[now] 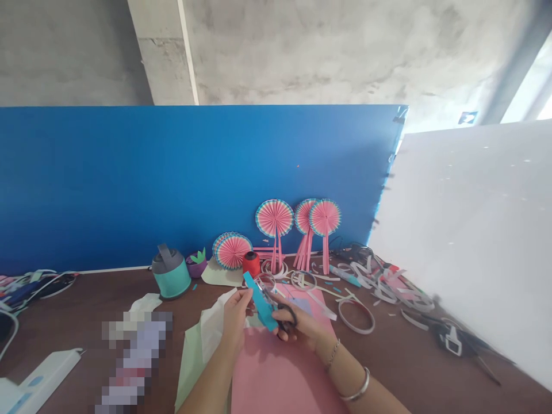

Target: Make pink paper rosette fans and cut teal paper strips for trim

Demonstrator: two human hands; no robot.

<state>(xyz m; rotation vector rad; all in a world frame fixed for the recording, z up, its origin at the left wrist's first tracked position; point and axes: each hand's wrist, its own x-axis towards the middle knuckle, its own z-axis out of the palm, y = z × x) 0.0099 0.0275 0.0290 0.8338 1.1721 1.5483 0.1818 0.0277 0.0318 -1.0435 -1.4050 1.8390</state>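
The left hand (235,317) pinches a teal strip (260,300) slanting toward the far edge of the bench (409,359); the right hand (302,328) clasps scissors (285,322) against it.

One head-worn view only. Looked forward and slightly down across the surface (95,293) toward the blue partition (172,184); left hand (235,322) and right hand (302,328) sat near, low centre.
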